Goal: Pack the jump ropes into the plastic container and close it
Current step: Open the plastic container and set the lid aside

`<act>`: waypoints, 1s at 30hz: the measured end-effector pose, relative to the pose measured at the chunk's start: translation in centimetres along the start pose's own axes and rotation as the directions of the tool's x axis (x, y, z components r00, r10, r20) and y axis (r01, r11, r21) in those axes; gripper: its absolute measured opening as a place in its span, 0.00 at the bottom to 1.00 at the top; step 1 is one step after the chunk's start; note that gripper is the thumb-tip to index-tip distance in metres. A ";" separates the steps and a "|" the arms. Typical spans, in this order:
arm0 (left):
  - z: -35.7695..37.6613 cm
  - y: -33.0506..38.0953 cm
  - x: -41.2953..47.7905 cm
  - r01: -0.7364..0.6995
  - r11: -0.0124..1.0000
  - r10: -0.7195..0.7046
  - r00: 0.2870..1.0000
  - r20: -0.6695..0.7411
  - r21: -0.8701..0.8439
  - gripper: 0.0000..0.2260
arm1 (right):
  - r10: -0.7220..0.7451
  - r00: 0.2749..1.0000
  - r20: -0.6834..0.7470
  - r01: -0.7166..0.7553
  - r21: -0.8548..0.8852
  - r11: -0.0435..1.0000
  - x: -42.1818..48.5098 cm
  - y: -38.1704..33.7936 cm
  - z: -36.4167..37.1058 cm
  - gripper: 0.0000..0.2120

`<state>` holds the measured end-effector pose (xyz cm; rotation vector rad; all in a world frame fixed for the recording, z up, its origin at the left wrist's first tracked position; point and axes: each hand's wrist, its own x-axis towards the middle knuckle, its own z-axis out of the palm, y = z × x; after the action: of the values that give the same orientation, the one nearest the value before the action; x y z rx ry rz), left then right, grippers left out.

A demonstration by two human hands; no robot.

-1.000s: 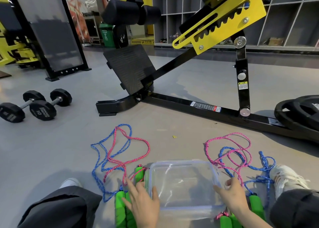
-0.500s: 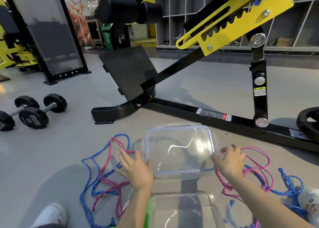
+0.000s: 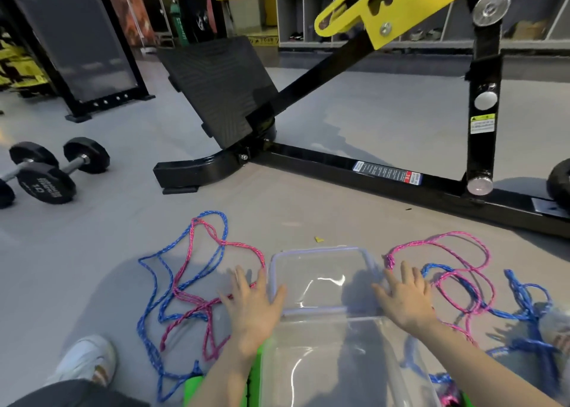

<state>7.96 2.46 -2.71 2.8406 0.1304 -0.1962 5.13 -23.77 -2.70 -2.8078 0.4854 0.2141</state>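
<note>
The left hand (image 3: 256, 309) and the right hand (image 3: 407, 298) lie with palms down and fingers straight and spread, one at each side of the clear lid (image 3: 320, 278) in the lower centre of the frame. The left thumb rests on the lid's left rim and the right thumb is at its right edge; neither hand curls round anything. Just below the lid, between the forearms at the bottom centre, stands the one clear plastic container (image 3: 333, 366), uncovered, its far rim meeting the lid's near edge. There are two tangles of cord. The left jump ropes (image 3: 188, 286) run under the left fingers and the right jump ropes (image 3: 456, 278) lie just beside the right fingers. Each tangle has blue and pink strands; how many ropes each holds cannot be told. Bits of green handles (image 3: 192, 391) show at the bottom edge. A white shoe (image 3: 86, 363) sits lower left. Beyond the lid, a small yellow scrap (image 3: 318, 239) lies on the open grey floor (image 3: 308, 209), which reaches to the black bench frame (image 3: 324, 166) across the middle. Two dumbbells (image 3: 58, 172) lie at the left edge, and a weight plate (image 3: 559, 181) at the right edge.
</note>
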 end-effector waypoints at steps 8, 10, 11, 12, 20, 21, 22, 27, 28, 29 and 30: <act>1.2 -1.8 -11.1 -0.395 0.911 0.404 0.913 -0.057 0.120 0.34 | -0.361 0.932 0.014 0.354 -0.236 0.905 -9.9 1.0 -0.3 0.45; 2.6 -2.6 -13.3 -0.483 0.860 0.496 0.867 -0.051 0.161 0.36 | -0.413 0.902 0.124 0.431 -0.250 0.867 -12.1 2.3 0.3 0.38; 3.2 -2.8 -14.3 -0.494 0.853 0.510 0.858 -0.063 0.167 0.41 | -0.420 0.892 0.167 0.450 -0.242 0.860 -13.1 2.9 0.7 0.40; 3.5 -3.1 -14.9 -0.486 0.856 0.504 0.860 -0.076 0.178 0.45 | -0.409 0.892 0.193 0.445 -0.204 0.872 -13.9 3.5 1.0 0.43; 4.9 -3.5 -14.8 -0.378 0.918 0.382 0.924 -0.014 0.118 0.52 | -0.218 0.962 0.166 0.242 -0.137 0.961 -16.1 5.4 2.1 0.50; 4.8 -3.5 -14.4 -0.367 0.923 0.371 0.929 -0.009 0.116 0.52 | -0.212 0.965 0.157 0.236 -0.152 0.960 -15.7 5.5 2.0 0.51; 4.7 -3.4 -14.0 -0.364 0.925 0.368 0.929 -0.023 0.109 0.52 | -0.230 0.961 0.156 0.254 -0.159 0.954 -15.4 5.4 1.6 0.53; 4.4 -2.4 -12.0 -0.331 0.942 0.332 0.943 -0.001 0.051 0.47 | -0.330 0.936 0.124 0.345 -0.136 0.929 -12.9 5.2 1.3 0.58; 4.3 -2.1 -11.5 -0.321 0.946 0.321 0.947 0.015 0.044 0.47 | -0.314 0.940 0.131 0.331 -0.136 0.934 -12.4 5.0 1.0 0.58; 4.1 -1.6 -11.0 -0.298 0.953 0.297 0.954 0.039 0.044 0.47 | -0.299 0.944 0.141 0.319 -0.144 0.937 -11.8 4.9 0.8 0.58; 4.3 -1.2 -10.4 -0.282 0.958 0.281 0.959 0.034 0.050 0.47 | -0.290 0.947 0.140 0.310 -0.152 0.938 -11.4 4.7 0.5 0.58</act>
<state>-2.94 1.66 -5.55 2.8672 -0.2890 -0.1772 -7.19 -24.36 -2.14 -2.9669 0.0063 0.3654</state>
